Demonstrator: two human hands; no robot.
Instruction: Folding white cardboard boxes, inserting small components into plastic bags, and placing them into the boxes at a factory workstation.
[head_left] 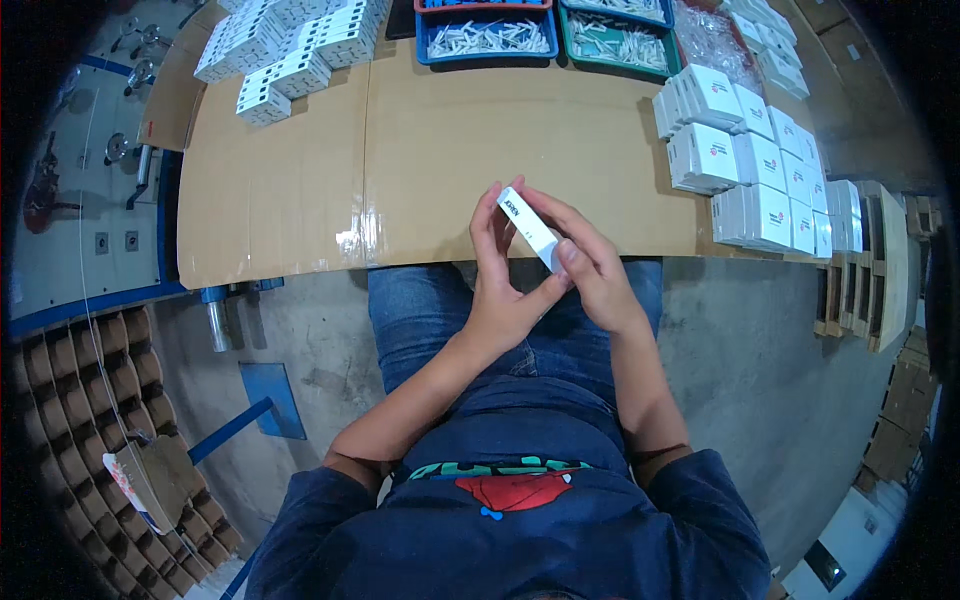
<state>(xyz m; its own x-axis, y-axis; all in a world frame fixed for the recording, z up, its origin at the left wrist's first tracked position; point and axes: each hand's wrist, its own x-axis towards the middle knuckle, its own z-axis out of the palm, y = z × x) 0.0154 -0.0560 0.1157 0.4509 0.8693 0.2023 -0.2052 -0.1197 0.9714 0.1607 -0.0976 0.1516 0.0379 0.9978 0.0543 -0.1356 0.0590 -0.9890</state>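
Note:
A small white box point(530, 228) with dark print on its narrow side is held tilted between my two hands, just above the table's near edge. My left hand point(505, 285) grips it from the left, fingertips at its upper end and thumb at its lower end. From the other side, my right hand point(592, 262) wraps it, with the fingers along the far edge and the thumb near the lower corner. Whatever faces away from me on the box is hidden.
Cardboard point(450, 150) covers the table. White boxes point(350, 35) are stacked at the far left, and more white boxes point(765, 215) at the right. Trays point(490, 62) of small white parts stand at the back, beside a clear plastic bag point(715, 45). Wooden pallets point(880, 265) are at right.

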